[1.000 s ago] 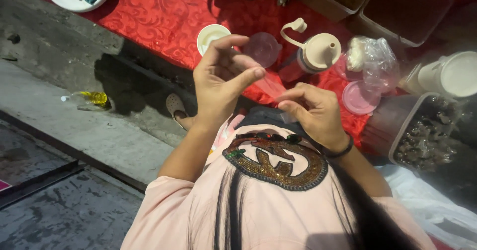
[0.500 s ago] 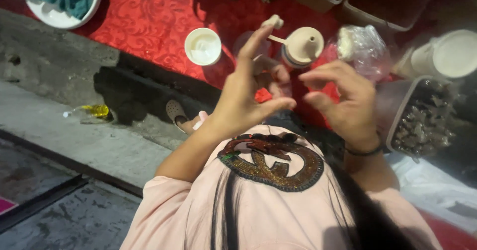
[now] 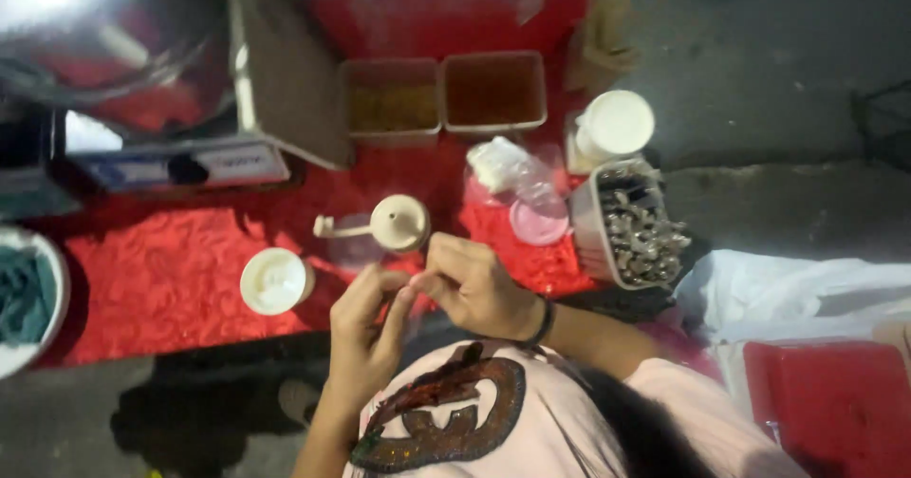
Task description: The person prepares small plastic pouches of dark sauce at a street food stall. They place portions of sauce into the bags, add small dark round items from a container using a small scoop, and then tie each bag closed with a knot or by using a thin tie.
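Since a second ago the view has swung, so the red-clothed surface [image 3: 152, 279] now fills the middle of the frame, and both hands have drawn in close over the pink shirt's chest instead of standing spread apart. What they pinch is hard to make out: only a faint clear film [image 3: 415, 318], likely thin plastic, shows between the fingertips, blurred and mostly covered by the fingers. The left hand [image 3: 368, 324] is partly curled, thumb and forefinger brought together near the film; whether they truly clamp it cannot be told. The right hand [image 3: 472, 284], a dark band on its wrist, is curled more tightly, its fingertips meeting the left's at the same spot. Just beyond the hands, on the surface, stands a squeeze bottle with a cream cap [image 3: 399, 223], its tethered stopper hanging to the left. A round white lidded cup [image 3: 274, 281] sits to the left of it. To the right lie a pink lid [image 3: 539, 222] and a crumpled clear bag [image 3: 508, 169], then a clear tub of dark pieces [image 3: 634, 226], whose contents cannot be identified. Farther back are two square tubs [image 3: 446, 98] and a white cup [image 3: 614, 125]. A bowl with teal cloth [image 3: 24, 293] is cut off at the left edge.
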